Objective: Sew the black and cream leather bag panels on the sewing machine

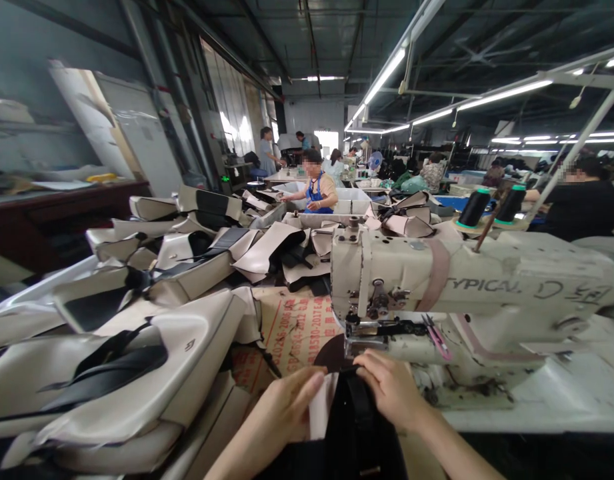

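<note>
My left hand (287, 403) is closed in a pinch on the pale edge of a cream and black piece (344, 413) lying in front of me. My right hand (389, 387) rests on the black part of the same piece, fingers curled and pressing it down just below the needle area (359, 337) of a cream sewing machine (467, 293). The piece runs under the machine's presser foot. Both forearms come in from the bottom edge.
Piles of cream and black sewn covers (137, 333) fill the left and the middle. A printed cardboard sheet (291, 327) lies left of the machine. Two black thread cones (491, 207) stand behind it. Other people work at tables farther back (317, 190) and at the right (584, 200).
</note>
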The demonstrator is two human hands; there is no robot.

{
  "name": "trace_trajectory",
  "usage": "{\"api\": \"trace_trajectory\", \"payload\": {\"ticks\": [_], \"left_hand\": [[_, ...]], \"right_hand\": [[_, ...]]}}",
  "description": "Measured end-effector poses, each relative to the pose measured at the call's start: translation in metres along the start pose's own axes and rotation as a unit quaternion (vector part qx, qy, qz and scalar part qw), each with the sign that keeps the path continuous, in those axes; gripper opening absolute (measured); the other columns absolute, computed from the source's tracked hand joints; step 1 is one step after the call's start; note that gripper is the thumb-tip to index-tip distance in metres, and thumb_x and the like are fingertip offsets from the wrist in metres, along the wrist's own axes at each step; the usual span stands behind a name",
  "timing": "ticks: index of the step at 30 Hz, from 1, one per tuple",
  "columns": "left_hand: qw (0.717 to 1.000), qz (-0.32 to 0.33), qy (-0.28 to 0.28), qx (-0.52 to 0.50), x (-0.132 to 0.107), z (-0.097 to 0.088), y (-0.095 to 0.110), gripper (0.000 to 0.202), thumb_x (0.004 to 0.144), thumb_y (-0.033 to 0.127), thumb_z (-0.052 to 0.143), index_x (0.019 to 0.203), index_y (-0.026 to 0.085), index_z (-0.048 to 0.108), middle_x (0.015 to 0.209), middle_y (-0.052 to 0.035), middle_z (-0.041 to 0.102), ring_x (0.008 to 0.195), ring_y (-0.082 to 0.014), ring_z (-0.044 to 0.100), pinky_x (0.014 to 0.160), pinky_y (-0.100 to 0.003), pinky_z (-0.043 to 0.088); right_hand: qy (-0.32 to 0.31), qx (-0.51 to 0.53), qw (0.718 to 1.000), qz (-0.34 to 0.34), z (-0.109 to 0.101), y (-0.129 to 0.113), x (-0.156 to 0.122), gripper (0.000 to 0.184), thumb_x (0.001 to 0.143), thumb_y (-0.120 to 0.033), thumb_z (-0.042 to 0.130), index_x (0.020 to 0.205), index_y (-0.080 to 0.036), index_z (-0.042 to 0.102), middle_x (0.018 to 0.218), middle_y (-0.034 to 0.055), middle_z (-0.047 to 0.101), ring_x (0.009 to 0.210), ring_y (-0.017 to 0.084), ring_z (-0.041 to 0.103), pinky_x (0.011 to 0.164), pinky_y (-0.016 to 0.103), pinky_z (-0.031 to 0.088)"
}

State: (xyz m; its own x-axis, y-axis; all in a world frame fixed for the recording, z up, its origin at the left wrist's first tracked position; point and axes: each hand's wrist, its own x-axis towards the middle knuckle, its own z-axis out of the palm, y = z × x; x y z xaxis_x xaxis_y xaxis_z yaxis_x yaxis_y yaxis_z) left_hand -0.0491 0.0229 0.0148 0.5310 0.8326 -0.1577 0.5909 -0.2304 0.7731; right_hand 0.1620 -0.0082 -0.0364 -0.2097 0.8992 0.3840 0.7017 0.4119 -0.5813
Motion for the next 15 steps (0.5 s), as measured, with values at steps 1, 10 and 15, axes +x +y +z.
{"api": "trace_trajectory", "payload": {"ticks": [1, 10, 15], "left_hand": [[0.999, -0.005, 0.001, 0.045, -0.005, 0.003, 0.008, 0.047, 0.080, 0.052, 0.043, 0.115, 0.024, 0.055, 0.115, -0.0013, 0.062, 0.106, -0.0213, 0.056, 0.091, -0.027, 0.041], [0.973, -0.019, 0.050, 0.223, -0.005, 0.047, -0.014, 0.079, 0.058, -0.001, 0.037, 0.130, 0.032, 0.040, 0.133, 0.0067, 0.047, 0.119, -0.0125, 0.047, 0.098, -0.028, 0.038], [0.952, 0.040, -0.055, 0.299, 0.014, 0.001, -0.009, 0.049, 0.066, 0.005, 0.041, 0.100, 0.030, 0.066, 0.096, -0.0012, 0.070, 0.096, -0.0211, 0.062, 0.083, -0.031, 0.046]], "right_hand": [[0.002, -0.003, 1.000, -0.001, 0.001, 0.000, 0.000, 0.016, 0.093, -0.020, 0.038, 0.096, -0.020, 0.054, 0.089, 0.0013, 0.056, 0.083, 0.014, 0.053, 0.072, 0.023, 0.037], [-0.020, -0.036, 0.999, -0.029, 0.000, 0.002, -0.004, 0.015, 0.091, -0.017, 0.039, 0.095, -0.021, 0.053, 0.090, 0.0013, 0.056, 0.086, 0.014, 0.052, 0.070, 0.023, 0.035], [-0.035, -0.037, 0.998, -0.032, 0.000, -0.006, -0.005, 0.015, 0.091, -0.021, 0.041, 0.092, -0.021, 0.056, 0.086, 0.0011, 0.057, 0.084, 0.015, 0.052, 0.068, 0.024, 0.034]]}}
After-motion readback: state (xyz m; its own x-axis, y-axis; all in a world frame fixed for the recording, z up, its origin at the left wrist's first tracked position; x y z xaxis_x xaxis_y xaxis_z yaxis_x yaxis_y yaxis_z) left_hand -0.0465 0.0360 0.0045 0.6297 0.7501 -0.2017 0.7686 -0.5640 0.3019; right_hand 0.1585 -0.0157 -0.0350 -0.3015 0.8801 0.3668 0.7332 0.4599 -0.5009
